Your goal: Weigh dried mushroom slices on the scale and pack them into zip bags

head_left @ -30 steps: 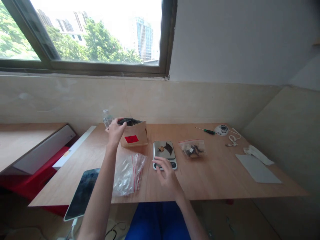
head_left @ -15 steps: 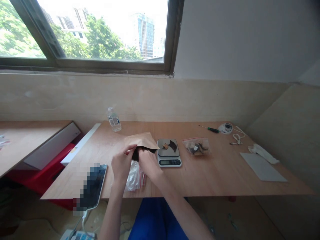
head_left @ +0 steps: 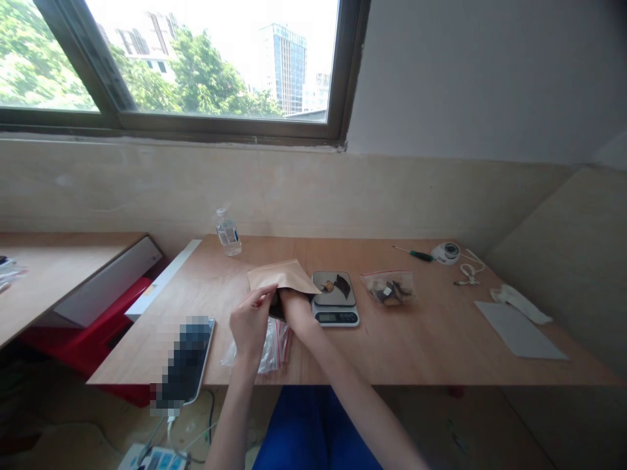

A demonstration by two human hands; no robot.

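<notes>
A brown paper pouch is tipped toward me over the wooden table. My left hand grips the pouch's open mouth from the left. My right hand is pushed inside the mouth up to the wrist, so its fingers are hidden. Just right of the pouch stands a small digital scale with a few dark and tan dried pieces on its pan. Under my hands lie several clear zip bags with red seals.
A filled zip bag lies right of the scale. A small water bottle stands at the back. A tablet overhangs the front left edge. At the far right are a screwdriver, a tape roll, a white cord, grey paper.
The pouch stood upright at the back with my left hand on its top and my right hand at the scale. It came forward and tipped over, and my right hand has gone into it.
</notes>
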